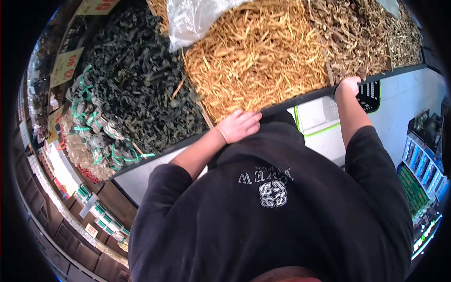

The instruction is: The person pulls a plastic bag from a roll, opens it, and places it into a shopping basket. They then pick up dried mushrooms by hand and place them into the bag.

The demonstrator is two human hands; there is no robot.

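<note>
Strands of dried yellow stalks fill the bin just beyond my left hand — thin, brittle-looking, tangled like straw, heaped well above the rim. I see that hand lying flat and relaxed, fingers together and slightly curled, resting on the dark front edge of the display counter where it meets the black sweatshirt; it grips nothing. Off to its left a thin wooden divider separates the yellow heap from a mound of dark, crinkled, leafy dried fungus, matte and nearly black. Further left sit small bundles tied with green tape. Above the hand, a crumpled clear plastic bag lies on the yellow pile. My right hand is at the same counter edge, well apart from the left, knuckles up and fingers hooked over the rim — curled on the edge itself, though I cannot tell how tightly. Just beyond it lies a brown, gnarled heap of dried mushrooms, rougher and chunkier than the stalks, and right beside it a black perforated basket hangs below the counter.
</note>
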